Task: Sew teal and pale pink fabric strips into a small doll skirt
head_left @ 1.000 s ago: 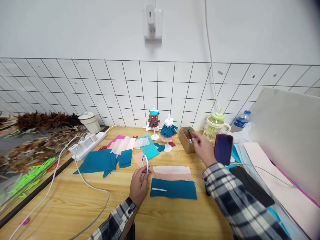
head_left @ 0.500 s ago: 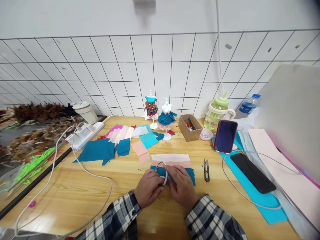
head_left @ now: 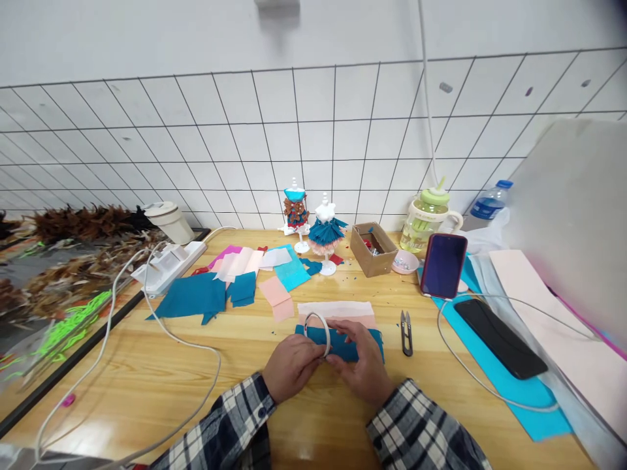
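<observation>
My left hand (head_left: 292, 365) is closed, its fingers pinching the lower edge of a thin white ring (head_left: 328, 333) that looks like a narrow roll of tape. The ring stands upright over a folded teal fabric strip (head_left: 350, 343). On the right side, my right hand (head_left: 365, 365) has its thumb and fingers apart; the thumb tip is close to the ring's bottom, and I cannot tell if it touches. Teal fabric shows in the gap between thumb and fingers. Behind the strip lies a pale pink layered strip (head_left: 337, 310). Thread snips (head_left: 406, 334) lie to the right.
Fabric scraps (head_left: 193, 297) spread at back left. Two small dress forms (head_left: 325, 232) stand before the tiled wall, beside a cardboard box (head_left: 375, 254). A propped phone (head_left: 443, 266), black phone (head_left: 499, 338) and green-lidded jug (head_left: 426, 219) are right. A white cable (head_left: 215, 369) loops left.
The fingers of my right hand have lifted and spread away from the ring, baring more of the ring and teal strip. My left hand keeps its pinch in nearly the same place.
</observation>
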